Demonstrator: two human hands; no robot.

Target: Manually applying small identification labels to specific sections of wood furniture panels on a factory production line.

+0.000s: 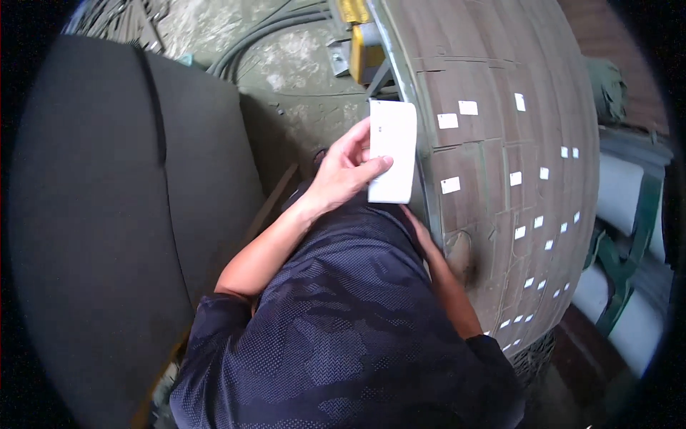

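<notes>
My left hand (pixel 343 168) is closed on a long white pad of paper slips (pixel 395 132), thumb on top and fingers underneath. The pad is upright in view, just left of the brown worktop's edge. Lower down, my right hand (pixel 416 222) is by that same edge; the pad and my shirt hide its fingers. Small white paper labels, such as one near the edge (pixel 450 185), lie scattered over the brown panelled surface (pixel 471 161), each on its own piece.
A large dark grey padded block (pixel 93 207) stands on my left. Ahead on the floor are thick grey hoses (pixel 264 34) and a yellow machine part (pixel 368 53). Past the brown surface on the right is a green metal frame (pixel 629 257) with pale rolls or panels.
</notes>
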